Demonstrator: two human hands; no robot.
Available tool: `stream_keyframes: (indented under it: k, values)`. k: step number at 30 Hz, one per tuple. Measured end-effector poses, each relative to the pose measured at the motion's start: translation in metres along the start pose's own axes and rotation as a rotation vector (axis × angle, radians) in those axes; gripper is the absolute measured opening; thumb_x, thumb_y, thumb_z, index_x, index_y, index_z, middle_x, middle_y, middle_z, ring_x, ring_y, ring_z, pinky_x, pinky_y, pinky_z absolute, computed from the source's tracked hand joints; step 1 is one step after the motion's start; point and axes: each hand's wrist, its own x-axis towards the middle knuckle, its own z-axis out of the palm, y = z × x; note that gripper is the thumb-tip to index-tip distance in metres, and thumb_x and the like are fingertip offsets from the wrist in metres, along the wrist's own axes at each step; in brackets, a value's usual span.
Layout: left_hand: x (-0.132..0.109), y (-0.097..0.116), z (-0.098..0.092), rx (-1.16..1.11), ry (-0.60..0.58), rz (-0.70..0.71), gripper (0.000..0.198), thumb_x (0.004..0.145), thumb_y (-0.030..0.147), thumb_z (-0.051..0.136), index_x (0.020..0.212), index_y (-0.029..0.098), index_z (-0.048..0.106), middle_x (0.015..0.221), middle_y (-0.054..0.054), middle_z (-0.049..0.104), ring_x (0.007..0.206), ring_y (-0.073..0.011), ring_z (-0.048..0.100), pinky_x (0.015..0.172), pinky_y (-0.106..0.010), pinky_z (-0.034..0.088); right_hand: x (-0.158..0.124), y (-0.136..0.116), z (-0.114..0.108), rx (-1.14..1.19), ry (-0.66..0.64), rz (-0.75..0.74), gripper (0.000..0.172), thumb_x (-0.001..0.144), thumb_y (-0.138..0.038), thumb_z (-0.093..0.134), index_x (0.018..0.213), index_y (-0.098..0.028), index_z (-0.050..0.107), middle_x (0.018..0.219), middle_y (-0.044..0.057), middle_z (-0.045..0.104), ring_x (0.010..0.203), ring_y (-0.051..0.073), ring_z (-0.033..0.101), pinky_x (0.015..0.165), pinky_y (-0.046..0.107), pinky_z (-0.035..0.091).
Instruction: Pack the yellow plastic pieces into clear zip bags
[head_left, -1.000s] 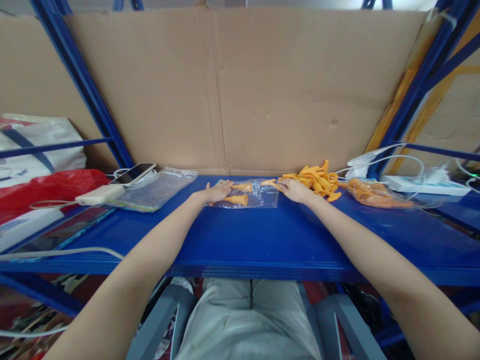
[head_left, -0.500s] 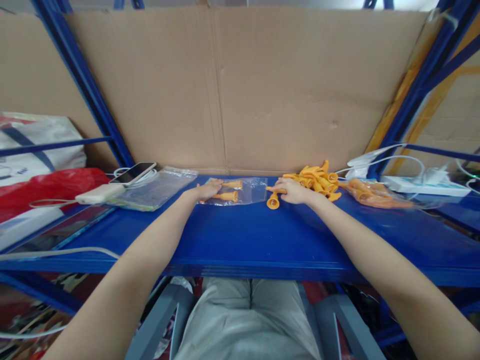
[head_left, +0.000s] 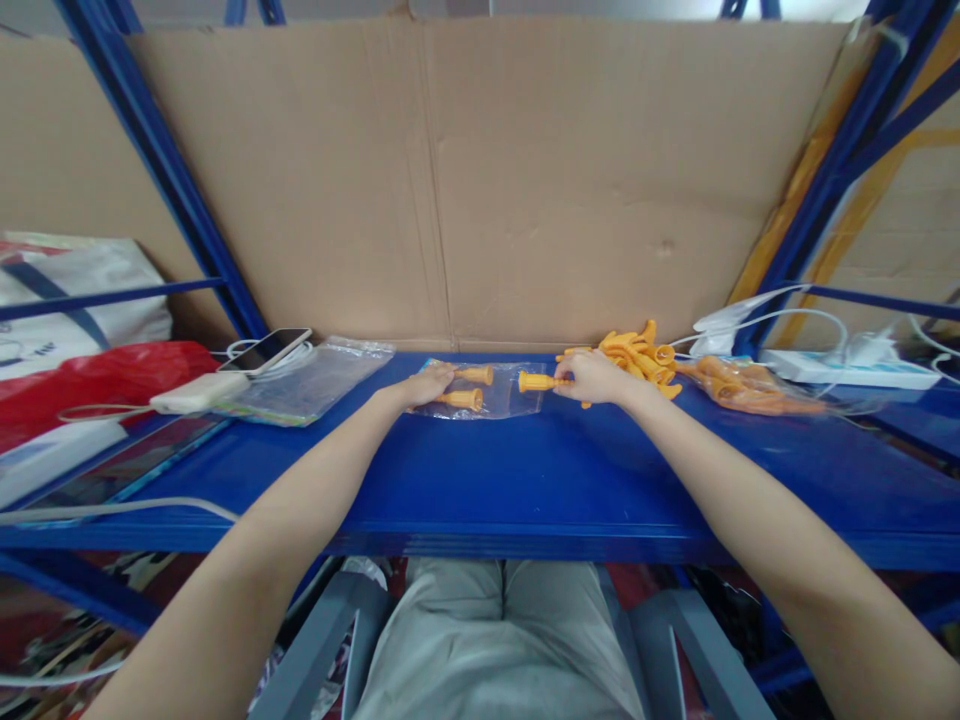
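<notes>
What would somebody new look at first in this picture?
Probably the bright orange pile on the blue tabletop, beside the right hand. That hand holds another orange piece at the right end of a clear bag, while the left hand touches the bag's left end. Behind them stands a big brown cardboard sheet.

Light is soft and even, edges stretched.
</notes>
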Motion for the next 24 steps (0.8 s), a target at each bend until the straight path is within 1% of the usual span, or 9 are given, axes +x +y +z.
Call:
stream_keyframes:
  k: [1, 3, 6, 10, 13, 15, 18, 21, 24]
  values:
    - [0.0, 0.003, 0.0, 0.006, -0.008, 0.017, 0.062, 0.095, 0.035, 0.012, 0.149, 0.011, 0.032, 0.158, -0.008, 0.028, 0.146, -0.0149, 0.023, 0.118, -0.029, 0.016, 0.0, -0.005, 0.001, 0.008, -0.024, -0.01, 0.016, 0.081, -0.025, 0.061, 0.084, -0.02, 0.076, 0.089, 0.008, 0.074, 0.092, 0.025, 0.066, 0.075, 0.031, 0.042]
    - [-0.001, 0.009, 0.002, 0.014, -0.024, 0.041, 0.062, 0.096, 0.037, 0.011, 0.15, 0.014, 0.031, 0.159, -0.006, 0.026, 0.146, -0.0161, 0.021, 0.119, -0.032, 0.015, -0.001, -0.014, 0.002, -0.006, -0.06, -0.004, 0.019, 0.082, -0.026, 0.059, 0.084, -0.019, 0.076, 0.086, 0.008, 0.075, 0.088, 0.025, 0.067, 0.072, 0.03, 0.04]
    - [-0.001, 0.017, 0.006, 0.005, 0.0, 0.064, 0.061, 0.096, 0.04, 0.011, 0.147, 0.018, 0.036, 0.157, -0.005, 0.031, 0.146, -0.0188, 0.023, 0.118, -0.038, 0.019, -0.003, -0.026, 0.004, -0.114, -0.049, 0.05, 0.027, 0.086, -0.025, 0.051, 0.089, -0.016, 0.076, 0.089, 0.012, 0.075, 0.093, 0.026, 0.067, 0.077, 0.032, 0.039]
    - [-0.001, 0.023, 0.009, -0.041, 0.029, 0.191, 0.058, 0.096, 0.038, 0.012, 0.134, 0.016, 0.049, 0.151, -0.006, 0.042, 0.145, -0.0196, 0.023, 0.119, -0.038, 0.017, -0.005, -0.035, 0.006, -0.224, -0.032, 0.088, 0.034, 0.089, -0.024, 0.044, 0.095, -0.011, 0.075, 0.094, 0.017, 0.074, 0.101, 0.028, 0.066, 0.085, 0.037, 0.037]
    - [-0.002, 0.025, 0.009, -0.083, 0.028, 0.219, 0.055, 0.096, 0.037, 0.012, 0.122, 0.018, 0.057, 0.145, -0.004, 0.049, 0.144, -0.0198, 0.025, 0.12, -0.039, 0.014, -0.005, -0.039, 0.009, -0.233, -0.033, 0.097, 0.034, 0.089, -0.023, 0.044, 0.098, -0.009, 0.074, 0.095, 0.019, 0.073, 0.102, 0.029, 0.066, 0.086, 0.037, 0.036]
    - [-0.002, 0.025, 0.01, -0.113, 0.028, 0.223, 0.055, 0.096, 0.036, 0.011, 0.118, 0.018, 0.059, 0.144, -0.004, 0.05, 0.144, -0.0197, 0.026, 0.12, -0.039, 0.015, -0.005, -0.041, 0.011, -0.225, -0.029, 0.089, 0.034, 0.089, -0.023, 0.044, 0.098, -0.009, 0.074, 0.095, 0.02, 0.073, 0.102, 0.029, 0.066, 0.086, 0.037, 0.035]
    - [-0.002, 0.025, 0.012, -0.159, 0.056, 0.218, 0.055, 0.096, 0.037, 0.013, 0.121, 0.018, 0.058, 0.147, -0.005, 0.047, 0.146, -0.0205, 0.023, 0.12, -0.039, 0.018, -0.005, -0.042, 0.012, -0.177, -0.022, 0.082, 0.033, 0.091, -0.026, 0.045, 0.097, -0.011, 0.074, 0.095, 0.017, 0.074, 0.102, 0.028, 0.065, 0.084, 0.036, 0.037]
    - [0.0, 0.027, 0.015, -0.196, 0.084, 0.227, 0.054, 0.096, 0.042, 0.016, 0.127, 0.02, 0.055, 0.149, -0.005, 0.045, 0.147, -0.0211, 0.022, 0.119, -0.041, 0.02, -0.004, -0.041, 0.014, -0.1, -0.027, 0.135, 0.031, 0.092, -0.03, 0.047, 0.097, -0.016, 0.074, 0.097, 0.013, 0.075, 0.101, 0.027, 0.066, 0.082, 0.034, 0.04]
    - [0.0, 0.03, 0.017, -0.229, 0.1, 0.229, 0.056, 0.094, 0.045, 0.019, 0.132, 0.021, 0.052, 0.151, -0.005, 0.043, 0.147, -0.0215, 0.022, 0.119, -0.04, 0.02, -0.002, -0.036, 0.021, -0.006, -0.011, 0.185, 0.027, 0.092, -0.03, 0.05, 0.096, -0.02, 0.074, 0.102, 0.01, 0.074, 0.1, 0.026, 0.066, 0.081, 0.033, 0.043]
